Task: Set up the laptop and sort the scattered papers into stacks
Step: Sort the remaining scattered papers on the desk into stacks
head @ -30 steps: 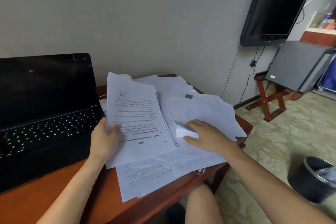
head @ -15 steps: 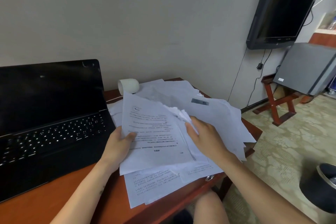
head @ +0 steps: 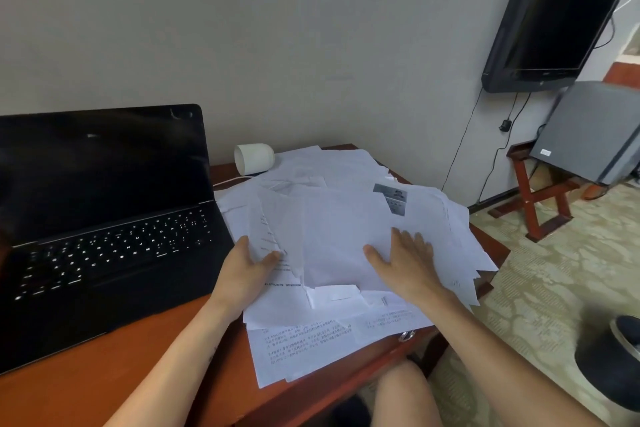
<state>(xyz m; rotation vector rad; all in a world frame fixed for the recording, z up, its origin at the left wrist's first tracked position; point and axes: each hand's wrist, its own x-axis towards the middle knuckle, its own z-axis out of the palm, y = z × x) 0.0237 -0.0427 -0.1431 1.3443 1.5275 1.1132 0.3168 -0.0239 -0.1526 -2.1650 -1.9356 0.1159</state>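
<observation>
Head view: the laptop (head: 104, 211) sits open at frame left, so sorting seems in hand; the left hand (head: 247, 270) pinches a printed sheet (head: 266, 218) at the left edge of the mid-frame papers (head: 341, 232), the right hand (head: 405, 263) lies flat, fingers spread, on them; next, likely gathering sheets square.

Hardly anything legible. Backlit key legends on the laptop (head: 114, 239) glow white but are too smeared to read. In the papers (head: 346, 236), the front sheet (head: 298, 354) at the desk edge has dense rows of printed characters, with what look like clause numbers 9.3 and 9.4 at its left margin; body text unreadable. Another printed block on the corner sheet (head: 391, 320), same story. The photo sheet (head: 394, 198) shows grey card-style prints, captions unresolved. Small logo on the TV (head: 554, 10) lower bezel and a white label (head: 544, 151) on the grey box (head: 595, 128): both too small.
</observation>
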